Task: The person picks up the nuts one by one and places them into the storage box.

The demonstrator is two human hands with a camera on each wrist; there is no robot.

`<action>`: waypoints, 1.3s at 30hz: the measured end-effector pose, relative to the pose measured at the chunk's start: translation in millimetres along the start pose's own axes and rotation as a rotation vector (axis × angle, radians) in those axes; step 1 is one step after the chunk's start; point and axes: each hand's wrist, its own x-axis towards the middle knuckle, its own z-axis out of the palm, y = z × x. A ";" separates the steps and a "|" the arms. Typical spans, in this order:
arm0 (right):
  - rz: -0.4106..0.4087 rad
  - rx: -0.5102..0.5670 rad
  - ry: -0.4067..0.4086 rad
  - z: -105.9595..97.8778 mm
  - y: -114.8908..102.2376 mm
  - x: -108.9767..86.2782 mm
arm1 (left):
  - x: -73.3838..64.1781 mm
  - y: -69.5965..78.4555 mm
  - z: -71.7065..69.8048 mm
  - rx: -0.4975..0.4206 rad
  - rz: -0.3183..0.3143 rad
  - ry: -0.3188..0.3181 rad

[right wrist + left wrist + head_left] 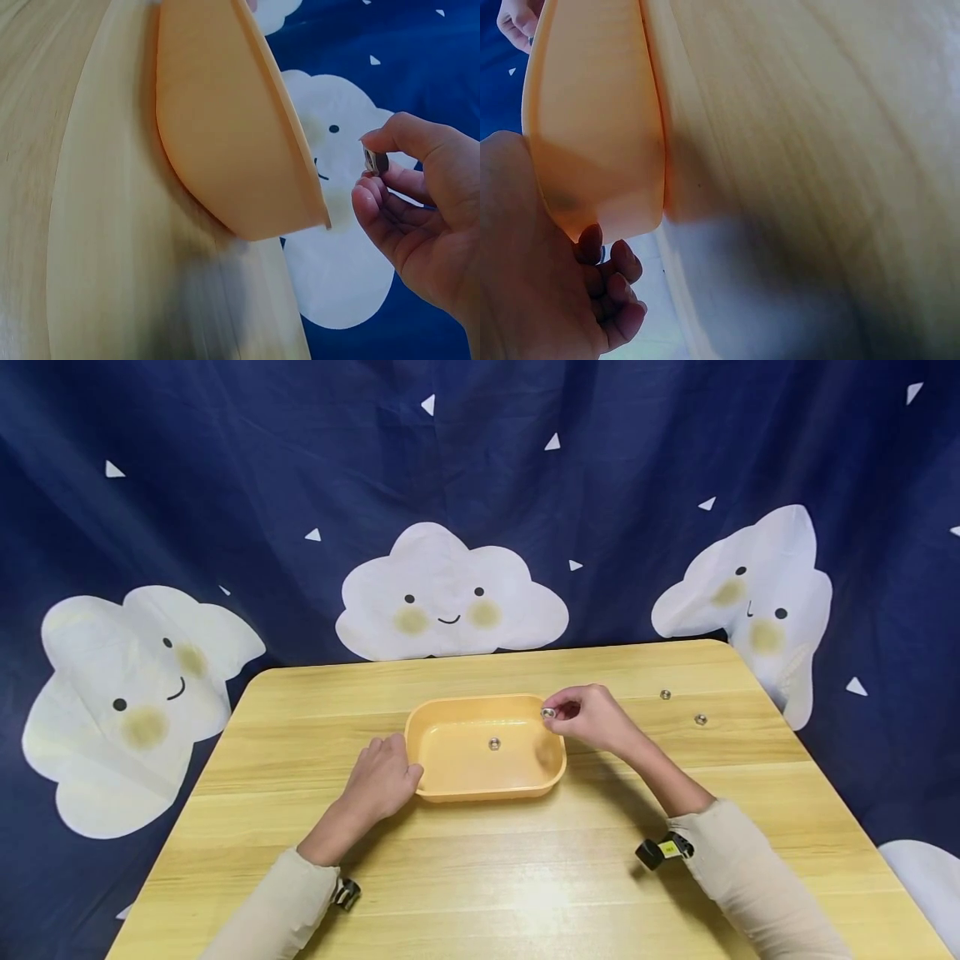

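Note:
A shallow yellow-orange plastic tray (480, 794) lies on the table, with one metal nut (494, 744) on its floor. At the tray's left end, my left hand (384, 777) grips the wall, the thumb over the rim and the fingers curled outside; the left wrist view shows those curled fingers (622, 262) by the tray's end. Above the right rim, my right hand (596, 718) pinches another metal nut (376, 161) between thumb and fingertips, apart from the tray. Two more nuts, a nearer one (701, 719) and a farther one (665, 694), lie on the table to the right.
The light wood table (480, 868) has rounded far corners. Behind it hangs a dark blue curtain (480, 460) printed with smiling white clouds and small triangles. Black wrist cameras sit at both sleeves, one seen at the right cuff (651, 854).

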 end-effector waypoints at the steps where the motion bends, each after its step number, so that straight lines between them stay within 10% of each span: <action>1: -0.001 0.002 -0.004 0.8 -0.7 0.5 | 0.0 -0.2 0.0 -0.003 0.000 0.003; 39: -0.043 -0.061 -0.105 43.8 -2.0 31.6 | 0.3 -0.8 0.2 0.002 0.008 0.007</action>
